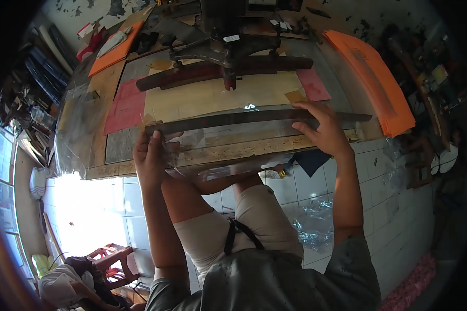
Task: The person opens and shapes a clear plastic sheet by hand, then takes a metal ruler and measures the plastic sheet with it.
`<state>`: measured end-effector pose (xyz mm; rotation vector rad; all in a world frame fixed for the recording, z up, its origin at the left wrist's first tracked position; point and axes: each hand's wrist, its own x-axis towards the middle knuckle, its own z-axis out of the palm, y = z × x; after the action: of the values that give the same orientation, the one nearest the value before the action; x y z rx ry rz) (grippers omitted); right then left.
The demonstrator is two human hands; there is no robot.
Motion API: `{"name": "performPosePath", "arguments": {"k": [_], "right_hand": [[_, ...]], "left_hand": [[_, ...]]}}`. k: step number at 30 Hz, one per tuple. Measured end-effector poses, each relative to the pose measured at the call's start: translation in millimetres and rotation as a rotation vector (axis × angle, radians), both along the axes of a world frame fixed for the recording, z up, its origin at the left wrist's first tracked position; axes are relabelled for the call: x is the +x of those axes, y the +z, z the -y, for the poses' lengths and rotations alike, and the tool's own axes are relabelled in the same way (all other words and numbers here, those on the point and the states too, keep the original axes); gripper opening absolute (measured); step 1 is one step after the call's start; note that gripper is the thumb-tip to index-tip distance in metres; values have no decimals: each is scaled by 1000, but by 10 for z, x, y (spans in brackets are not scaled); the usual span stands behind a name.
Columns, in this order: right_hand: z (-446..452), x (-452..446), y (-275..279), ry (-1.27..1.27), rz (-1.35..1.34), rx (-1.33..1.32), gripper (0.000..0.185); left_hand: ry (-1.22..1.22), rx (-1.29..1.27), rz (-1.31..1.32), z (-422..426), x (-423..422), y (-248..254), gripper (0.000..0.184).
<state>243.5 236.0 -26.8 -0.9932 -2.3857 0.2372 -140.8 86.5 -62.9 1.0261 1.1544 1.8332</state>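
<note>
A long dark metal strip point(238, 119) lies across the front part of the worktable, held between my two hands. My left hand point(151, 153) grips its left end, thumb on top, with clear plastic film around the fingers. Near the strip's right part, my right hand point(324, 127) has thumb and index finger on it, close to a small brown piece point(296, 97). Behind the strip lies a pale yellow sheet point(192, 98), between a pink sheet point(125, 103) at left and another pink piece point(314, 85) at right. Above them stands a dark metal press frame point(225, 52).
Orange sheets point(371, 78) are stacked at the table's right, with another orange piece point(114, 54) at the back left. The worn table edge point(213, 159) is close to my knees. Crumpled clear plastic point(315, 223) is on the floor. A person point(67, 285) is low at the left.
</note>
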Motion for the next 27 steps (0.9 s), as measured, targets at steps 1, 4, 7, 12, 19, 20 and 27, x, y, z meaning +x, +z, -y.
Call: {"name": "performPosePath", "arguments": {"k": [1, 4, 7, 12, 19, 20, 27], "right_hand": [[3, -37, 115, 11, 21, -93, 61], [-54, -145, 346, 71, 113, -338, 75], [-261, -236, 401, 200, 210, -515, 83], [-465, -455, 638, 528, 68, -990, 86], [-301, -451, 707, 512, -13, -935, 33], [-243, -430, 722, 488, -32, -921, 26], [184, -400, 971, 279, -92, -683, 19]], "left_hand": [[22, 5, -31, 6, 3, -6, 30], [61, 13, -90, 28, -7, -43, 31], [40, 21, -82, 22, -41, -48, 30], [-1, 44, -62, 12, -49, 20, 31], [51, 44, -132, 86, -159, 358, 32], [56, 37, -150, 101, -174, 439, 32], [61, 77, -215, 122, -289, 857, 32]]}}
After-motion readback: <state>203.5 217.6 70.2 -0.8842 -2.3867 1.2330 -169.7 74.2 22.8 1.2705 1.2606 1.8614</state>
